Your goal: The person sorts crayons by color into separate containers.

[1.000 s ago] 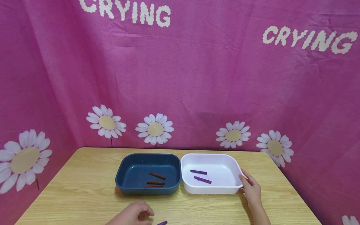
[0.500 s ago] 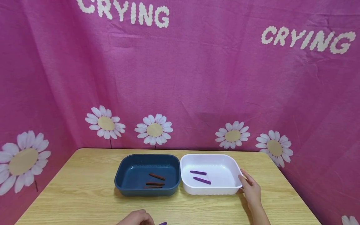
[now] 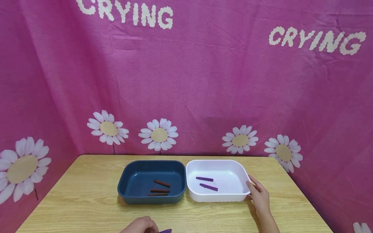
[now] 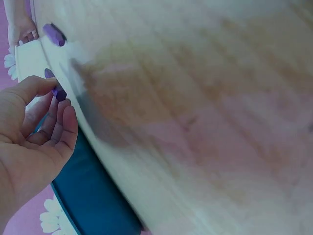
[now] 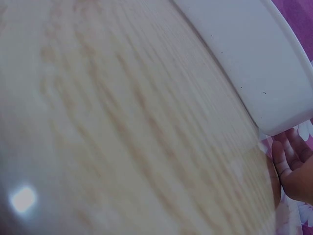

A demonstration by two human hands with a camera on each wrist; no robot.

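Observation:
My left hand (image 4: 44,127) pinches a purple crayon (image 4: 58,93) between thumb and fingertips, above the table. In the head view, that hand (image 3: 141,225) is at the bottom edge, partly cut off, with a bit of purple crayon (image 3: 165,231) beside its fingers. A second purple crayon (image 4: 54,34) lies on the table in the left wrist view. My right hand (image 3: 260,197) holds the right side of a white tray (image 3: 218,197), its thumb at the rim. Two purple crayons (image 3: 208,187) lie in this tray. Several brown crayons (image 3: 160,191) lie in the dark blue tray (image 3: 151,200).
The two trays stand side by side on a wooden table (image 3: 87,194). A pink cloth (image 3: 198,81) with white daisies and lettering hangs behind the table and along its sides.
My left hand has drawn back toward the bottom edge of the head view and now has the purple crayon at its fingers. My right hand stays at the white tray.

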